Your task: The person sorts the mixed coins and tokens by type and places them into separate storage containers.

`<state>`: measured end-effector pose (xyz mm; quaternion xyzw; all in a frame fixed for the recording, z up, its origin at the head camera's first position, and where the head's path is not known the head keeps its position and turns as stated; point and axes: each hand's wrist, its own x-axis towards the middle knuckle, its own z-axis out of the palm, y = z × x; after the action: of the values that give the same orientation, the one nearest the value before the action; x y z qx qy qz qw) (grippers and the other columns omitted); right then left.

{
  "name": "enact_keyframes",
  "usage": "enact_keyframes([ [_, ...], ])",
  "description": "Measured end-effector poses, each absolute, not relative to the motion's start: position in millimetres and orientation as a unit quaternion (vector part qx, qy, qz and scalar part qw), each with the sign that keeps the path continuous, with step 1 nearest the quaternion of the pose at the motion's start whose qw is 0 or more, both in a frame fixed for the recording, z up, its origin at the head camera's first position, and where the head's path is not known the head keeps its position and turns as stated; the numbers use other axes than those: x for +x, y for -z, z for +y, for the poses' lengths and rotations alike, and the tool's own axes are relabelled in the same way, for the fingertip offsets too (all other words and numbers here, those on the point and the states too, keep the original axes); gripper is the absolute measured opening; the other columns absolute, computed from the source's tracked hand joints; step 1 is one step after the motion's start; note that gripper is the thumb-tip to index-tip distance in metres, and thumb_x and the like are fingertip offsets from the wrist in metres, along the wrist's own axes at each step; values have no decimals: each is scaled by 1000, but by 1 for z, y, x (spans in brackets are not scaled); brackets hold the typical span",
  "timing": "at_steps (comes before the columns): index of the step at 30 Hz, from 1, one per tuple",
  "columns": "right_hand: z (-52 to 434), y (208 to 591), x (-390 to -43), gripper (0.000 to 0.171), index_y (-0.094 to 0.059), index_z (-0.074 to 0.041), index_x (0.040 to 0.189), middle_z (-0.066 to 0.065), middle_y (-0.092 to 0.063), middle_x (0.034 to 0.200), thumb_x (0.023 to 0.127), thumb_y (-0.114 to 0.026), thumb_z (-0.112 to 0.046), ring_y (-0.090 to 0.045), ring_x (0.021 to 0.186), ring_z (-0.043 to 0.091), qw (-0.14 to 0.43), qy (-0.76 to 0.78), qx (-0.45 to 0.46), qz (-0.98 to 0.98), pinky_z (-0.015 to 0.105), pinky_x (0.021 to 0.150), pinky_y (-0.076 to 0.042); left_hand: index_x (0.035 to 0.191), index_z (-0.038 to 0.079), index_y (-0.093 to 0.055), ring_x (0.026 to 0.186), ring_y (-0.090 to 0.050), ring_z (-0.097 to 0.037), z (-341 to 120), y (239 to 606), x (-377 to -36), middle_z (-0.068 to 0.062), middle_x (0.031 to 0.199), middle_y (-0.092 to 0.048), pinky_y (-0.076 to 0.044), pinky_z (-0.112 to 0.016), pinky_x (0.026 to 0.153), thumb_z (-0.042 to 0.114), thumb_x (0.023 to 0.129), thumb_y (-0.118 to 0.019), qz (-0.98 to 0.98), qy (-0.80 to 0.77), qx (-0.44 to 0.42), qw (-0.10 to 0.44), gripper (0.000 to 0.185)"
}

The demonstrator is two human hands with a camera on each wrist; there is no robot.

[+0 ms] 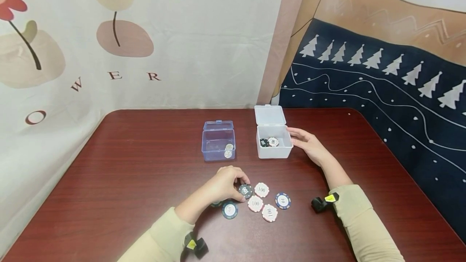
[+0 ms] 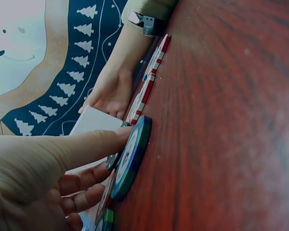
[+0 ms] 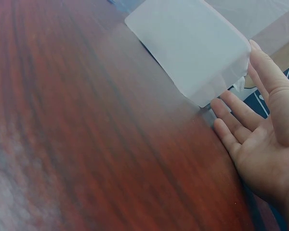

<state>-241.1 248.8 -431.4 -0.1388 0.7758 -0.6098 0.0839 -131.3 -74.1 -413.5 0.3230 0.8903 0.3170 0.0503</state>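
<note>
My left hand (image 1: 226, 183) pinches a black poker chip (image 1: 245, 191) marked 100 between thumb and fingers, low over the table; the left wrist view shows the thumb on its near edge. Beside that hand lies a blue-rimmed chip (image 1: 230, 210), and another chip (image 1: 217, 204) is mostly hidden under the hand. White chips with red edges (image 1: 261, 190) and a blue chip (image 1: 282, 201) lie to its right. My right hand (image 1: 308, 145) rests its extended fingers against the right side of a white plastic box (image 1: 274, 153). That box has its lid up and holds a black chip (image 1: 264, 142) and a white chip (image 1: 273, 142).
To the left of the white box stands a clear blue box (image 1: 218, 156), lid raised, with a few silvery coins (image 1: 228, 151) inside. Both boxes stand toward the far edge of the dark red wooden table (image 1: 145, 173). Printed cloths (image 1: 204, 51) hang behind it.
</note>
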Motion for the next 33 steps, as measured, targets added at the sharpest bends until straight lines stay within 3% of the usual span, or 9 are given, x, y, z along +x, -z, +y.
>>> enact_keyframes([
  [14, 248, 431, -241, 52, -43, -5, 142, 17, -45, 142, 95, -61, -19, -41, 128, 27, 86, 608, -139, 777, 49, 107, -27, 88, 12, -72, 76, -50, -10, -71, 419, -135, 12, 76, -56, -40, -25, 71, 16, 59, -85, 873, -367, 323, 0, 32],
  [33, 249, 432, -241, 53, -45, -6, 141, 18, -45, 141, 94, -62, -21, -43, 126, 25, 84, 612, -138, 774, 49, 107, -28, 94, 12, -72, 82, -50, -10, -51, 412, -148, 10, 85, -62, -42, -30, 73, 15, 64, -86, 855, -450, 255, -48, 33],
])
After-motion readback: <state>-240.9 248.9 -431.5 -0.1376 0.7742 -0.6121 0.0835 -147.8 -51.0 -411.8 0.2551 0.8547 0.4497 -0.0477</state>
